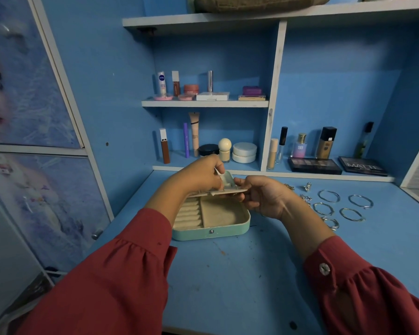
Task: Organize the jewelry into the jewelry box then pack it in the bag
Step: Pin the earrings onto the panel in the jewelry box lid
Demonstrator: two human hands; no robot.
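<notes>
A mint-green jewelry box (211,232) lies open on the blue desk, showing beige ring rolls on its left and one larger compartment on its right. Above its far side both hands hold a flat beige insert panel (230,191) of the box. My left hand (201,176) pinches the panel near the lid from the left. My right hand (264,197) grips the panel's right end. Several silver bangles (329,196) and small silver pieces (307,187) lie loose on the desk to the right of the box. No bag shows clearly.
Cosmetics bottles, jars and tubes (224,149) stand on the shelves behind the box, with eyeshadow palettes (313,165) at the right. A cabinet door with a printed picture (22,93) stands at the left. A dark bundle (259,3) lies on the top shelf.
</notes>
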